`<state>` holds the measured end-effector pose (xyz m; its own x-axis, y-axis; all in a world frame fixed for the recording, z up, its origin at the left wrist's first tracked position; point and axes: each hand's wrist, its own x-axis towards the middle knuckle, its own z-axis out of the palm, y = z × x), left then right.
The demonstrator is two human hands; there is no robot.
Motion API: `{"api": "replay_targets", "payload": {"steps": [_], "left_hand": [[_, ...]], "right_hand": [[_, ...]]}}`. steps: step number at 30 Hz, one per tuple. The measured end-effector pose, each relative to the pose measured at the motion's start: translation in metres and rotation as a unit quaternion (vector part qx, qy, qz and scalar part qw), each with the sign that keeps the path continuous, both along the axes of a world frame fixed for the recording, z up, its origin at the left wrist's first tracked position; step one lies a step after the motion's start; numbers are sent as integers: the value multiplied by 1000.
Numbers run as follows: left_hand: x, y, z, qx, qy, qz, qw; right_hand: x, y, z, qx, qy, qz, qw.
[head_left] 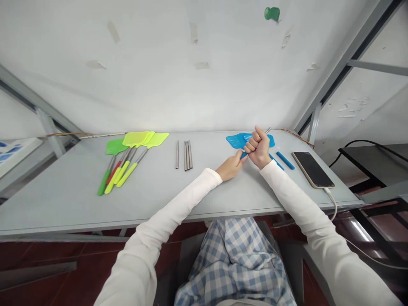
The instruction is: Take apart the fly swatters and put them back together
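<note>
Two hands are closed in front of us, over the right part of the long pale grey worktop (159,191). Our left hand (231,166) pinches a short blue plastic handle (244,155), and our right hand (259,148) is curled in a fist just beside it. A thin shiny metal rod (268,129) pokes out past the fist. We think the fist is gripping it, but the fingers hide where it goes, so we cannot tell if it meets the handle. Behind the fist are the flat blue plastic swatter heads (236,141).

We guess the handle is light and a bit soft, with a smooth skin that could slip in damp fingers. Its thick middle looks like the best place to hold. The rod looks hard and stiff, and maybe heavy for how thin it is. It is round and smooth, so it could turn in a loose hold; a whole fist seems better than two fingertips. The swatter heads look thin and bendy, so we would hold them softly. None of these looks easy to break. More silver metal rods (177,155) lie on the worktop, well to the left.
</note>
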<state>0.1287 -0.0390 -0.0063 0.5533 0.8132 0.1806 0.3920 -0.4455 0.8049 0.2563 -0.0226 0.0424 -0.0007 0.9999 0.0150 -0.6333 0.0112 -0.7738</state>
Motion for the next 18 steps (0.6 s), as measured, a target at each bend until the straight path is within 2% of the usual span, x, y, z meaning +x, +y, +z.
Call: {"api": "replay_targets", "payload": {"steps": [2, 3, 5, 7, 9, 11, 12, 14, 15, 17, 18], "left_hand": [[2, 0, 6, -134, -83, -46, 986], [2, -1, 9, -217, -117, -73, 967], [-3, -4, 16, -377, -172, -128, 901], [-15, -13, 20, -494, -223, -164, 825], [-35, -28, 19, -568, -270, -175, 757], [-60, -47, 15, -615, -292, -181, 710], [-72, -56, 14, -627, -294, -179, 699], [-93, -69, 13, -616, -317, -142, 707], [-100, -74, 14, -596, -335, -109, 722], [-112, -78, 16, -524, -375, -24, 764], [-117, -78, 17, -478, -389, 25, 787]], "right_hand": [[1, 2, -1, -10, 0, 18, 1000], [1, 3, -2, -12, 4, 30, 999], [4, 7, -3, -11, 14, 63, 998], [16, 13, 1, -4, 23, 83, 996], [36, 23, 9, 12, 22, 65, 998], [54, 34, 17, 24, -5, 32, 999], [57, 40, 20, 20, -34, 27, 999], [44, 49, 19, -31, -136, 65, 988], [27, 53, 15, -58, -207, 96, 972], [-23, 57, 3, -91, -382, 131, 910], [-50, 58, -4, -90, -408, 131, 899]]}}
